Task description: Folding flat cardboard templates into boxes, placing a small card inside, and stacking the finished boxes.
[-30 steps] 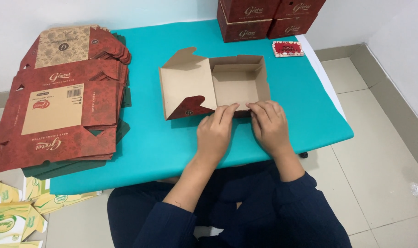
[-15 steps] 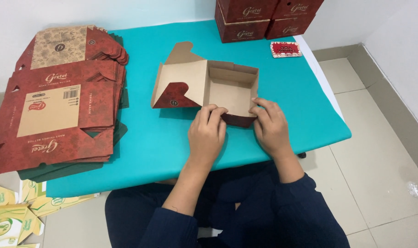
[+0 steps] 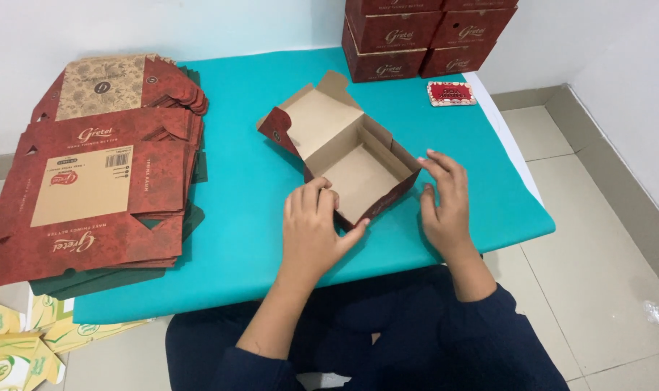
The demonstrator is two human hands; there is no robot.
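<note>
The box sits open near the middle of the teal table, turned at an angle, its dark red outside showing along the near walls and plain brown card inside. Nothing is in it: the bottom panel is bare. Its lid flap stands back and to the left, tilted up, with a small side tab folded at its left corner.

The left hand grips the near left corner of the box, fingers curled over the wall's top edge, thumb reaching along the front wall. The right hand is at the right corner, fingers spread and loose, fingertips touching or just off the wall; whether it really holds the card, hard to tell.

On the left of the table lies a stack of flats, unfolded red cartons piled printed side up, overhanging the table's edge. At the far end, finished boxes are stacked closed in rows against the wall, and a small red card lies flat just before them. Down on the floor at lower left, yellow-green flats lie scattered
</note>
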